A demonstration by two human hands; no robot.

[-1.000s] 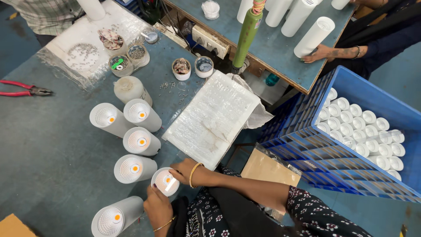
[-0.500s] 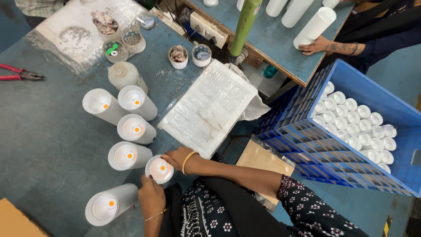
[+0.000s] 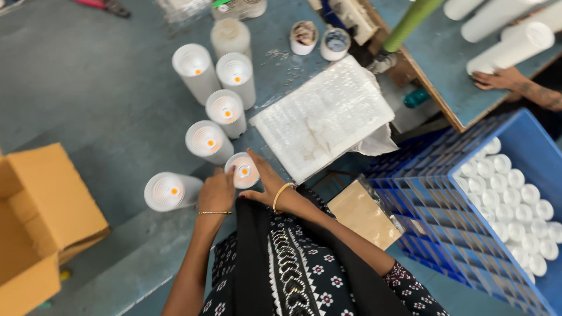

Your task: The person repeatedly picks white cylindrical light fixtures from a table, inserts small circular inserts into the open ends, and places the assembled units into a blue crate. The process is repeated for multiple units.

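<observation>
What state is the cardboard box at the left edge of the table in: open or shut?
Open. The cardboard box has its flap folded outward and the inside shows; what it holds cannot be told.

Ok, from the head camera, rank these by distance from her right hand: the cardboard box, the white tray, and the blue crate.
From the right hand:
1. White tray, just above it on the table.
2. Blue crate, off the table's right edge.
3. Cardboard box, far left.
</observation>
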